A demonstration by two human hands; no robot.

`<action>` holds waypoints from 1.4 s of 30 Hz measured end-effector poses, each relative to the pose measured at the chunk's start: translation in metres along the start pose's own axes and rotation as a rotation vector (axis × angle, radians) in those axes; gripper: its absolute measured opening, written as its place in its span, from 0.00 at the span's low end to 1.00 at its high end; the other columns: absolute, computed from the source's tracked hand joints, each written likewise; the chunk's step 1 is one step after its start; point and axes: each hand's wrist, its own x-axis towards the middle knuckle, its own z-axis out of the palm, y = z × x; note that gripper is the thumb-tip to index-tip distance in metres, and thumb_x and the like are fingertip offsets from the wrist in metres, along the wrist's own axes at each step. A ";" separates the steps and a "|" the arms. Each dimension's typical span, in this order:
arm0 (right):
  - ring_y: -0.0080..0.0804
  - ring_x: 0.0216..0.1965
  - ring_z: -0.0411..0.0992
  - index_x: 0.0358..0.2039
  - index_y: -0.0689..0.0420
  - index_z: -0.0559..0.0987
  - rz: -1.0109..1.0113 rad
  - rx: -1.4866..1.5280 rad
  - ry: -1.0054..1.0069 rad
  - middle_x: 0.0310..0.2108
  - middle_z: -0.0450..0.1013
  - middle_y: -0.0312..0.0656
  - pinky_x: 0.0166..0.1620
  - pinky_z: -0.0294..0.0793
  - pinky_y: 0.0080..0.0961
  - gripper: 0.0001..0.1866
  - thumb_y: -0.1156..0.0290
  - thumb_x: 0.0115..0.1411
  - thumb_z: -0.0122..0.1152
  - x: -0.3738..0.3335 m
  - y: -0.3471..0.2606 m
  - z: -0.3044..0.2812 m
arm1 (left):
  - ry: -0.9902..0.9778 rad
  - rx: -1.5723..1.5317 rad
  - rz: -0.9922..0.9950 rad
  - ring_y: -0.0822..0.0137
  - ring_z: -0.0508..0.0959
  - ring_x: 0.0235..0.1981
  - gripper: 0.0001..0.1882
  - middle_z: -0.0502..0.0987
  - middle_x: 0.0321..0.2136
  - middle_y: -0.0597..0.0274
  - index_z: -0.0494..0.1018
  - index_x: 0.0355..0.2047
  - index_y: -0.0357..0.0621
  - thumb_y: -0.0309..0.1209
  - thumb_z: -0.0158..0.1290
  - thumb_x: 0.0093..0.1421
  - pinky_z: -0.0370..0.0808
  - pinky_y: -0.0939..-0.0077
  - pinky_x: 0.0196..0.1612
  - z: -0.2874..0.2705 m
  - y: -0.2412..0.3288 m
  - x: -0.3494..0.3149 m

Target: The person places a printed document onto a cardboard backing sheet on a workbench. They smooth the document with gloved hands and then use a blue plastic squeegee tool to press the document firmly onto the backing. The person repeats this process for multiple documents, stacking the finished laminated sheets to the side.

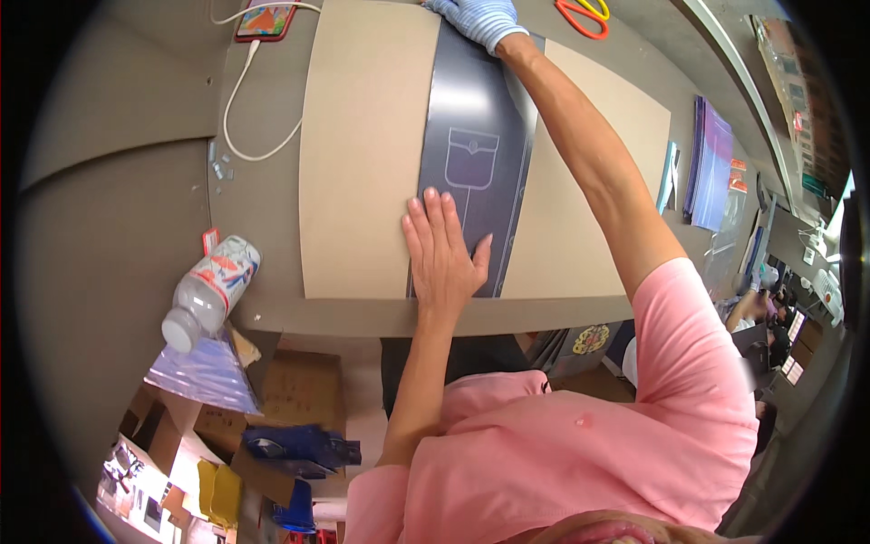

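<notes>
A long dark glossy sheet [471,109], printed with a pale outline like a flapped pocket, lies between two visible parts of flat beige board [362,145]. Whether it rests on one board or covers a gap between two, I cannot tell. My left hand [442,249], bare, presses flat on the sheet's near end, fingers stretched away from me and thumb apart. At the far end my right hand [478,20], in a blue-and-white striped glove, lies over the sheet with fingers reaching leftward. The picture's upper edge cuts off part of it.
Left on the grey table [263,199] are a charging phone [265,20], its white cable [231,113] and a plastic bottle [213,290] at the edge. Scissors [584,16] lie far right, purple packets [710,163] at right. Cardboard boxes [299,390] stand below the table.
</notes>
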 end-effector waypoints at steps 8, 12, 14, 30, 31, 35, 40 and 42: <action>0.50 0.64 0.50 0.59 0.56 0.64 -0.203 0.054 -0.015 0.62 0.56 0.51 0.65 0.44 0.50 0.34 0.51 0.56 0.52 -0.178 -0.135 0.000 | 0.387 -0.820 -0.266 0.54 0.56 0.64 0.25 0.57 0.62 0.45 0.54 0.61 0.33 0.31 0.40 0.66 0.52 0.60 0.64 -0.049 -0.038 -0.037; 0.46 0.63 0.54 0.56 0.52 0.68 -0.215 0.192 -0.096 0.60 0.59 0.47 0.64 0.46 0.51 0.32 0.54 0.52 0.60 -0.275 -0.209 -0.005 | 0.515 -0.927 -0.238 0.53 0.57 0.63 0.25 0.57 0.61 0.45 0.53 0.61 0.32 0.32 0.39 0.66 0.51 0.62 0.64 -0.075 -0.077 -0.045; 0.46 0.64 0.51 0.57 0.53 0.67 -0.198 0.292 -0.171 0.61 0.58 0.47 0.64 0.44 0.50 0.32 0.55 0.52 0.60 -0.318 -0.237 0.000 | 0.349 -0.718 -0.133 0.53 0.56 0.63 0.26 0.57 0.62 0.46 0.54 0.61 0.33 0.36 0.39 0.67 0.51 0.61 0.65 -0.083 -0.074 -0.029; 0.50 0.59 0.58 0.57 0.60 0.64 1.032 -0.060 0.180 0.58 0.60 0.53 0.60 0.57 0.41 0.33 0.50 0.58 0.54 -0.436 0.009 -0.085 | -0.115 0.347 0.523 0.35 0.47 0.64 0.33 0.49 0.65 0.48 0.58 0.62 0.52 0.48 0.50 0.59 0.46 0.42 0.63 -0.002 -0.035 0.079; 0.51 0.61 0.55 0.58 0.61 0.63 1.075 -0.166 0.127 0.60 0.58 0.53 0.61 0.54 0.43 0.36 0.48 0.57 0.54 -0.436 0.017 -0.081 | -0.119 0.352 0.522 0.35 0.48 0.64 0.33 0.49 0.65 0.49 0.58 0.62 0.51 0.48 0.49 0.59 0.46 0.43 0.63 -0.005 -0.040 0.076; 0.49 0.63 0.52 0.58 0.62 0.62 1.272 -0.104 -0.045 0.61 0.55 0.50 0.62 0.50 0.45 0.41 0.42 0.54 0.54 -0.417 0.019 -0.067 | -0.138 0.346 0.456 0.36 0.49 0.63 0.30 0.53 0.63 0.50 0.60 0.61 0.51 0.47 0.48 0.60 0.45 0.42 0.64 -0.013 -0.039 0.077; 0.46 0.59 0.57 0.55 0.58 0.66 1.396 -0.013 -0.083 0.57 0.60 0.49 0.60 0.53 0.47 0.37 0.43 0.52 0.55 -0.406 0.036 -0.084 | -0.061 0.186 0.440 0.35 0.49 0.63 0.31 0.56 0.61 0.49 0.61 0.59 0.51 0.47 0.51 0.58 0.44 0.40 0.63 -0.004 -0.032 0.095; 0.46 0.58 0.58 0.55 0.56 0.67 1.375 -0.007 -0.111 0.56 0.61 0.48 0.59 0.54 0.45 0.36 0.44 0.53 0.55 -0.413 0.043 -0.086 | -0.075 0.219 0.453 0.37 0.48 0.63 0.32 0.54 0.62 0.49 0.61 0.60 0.51 0.48 0.51 0.58 0.43 0.42 0.64 -0.003 -0.018 0.104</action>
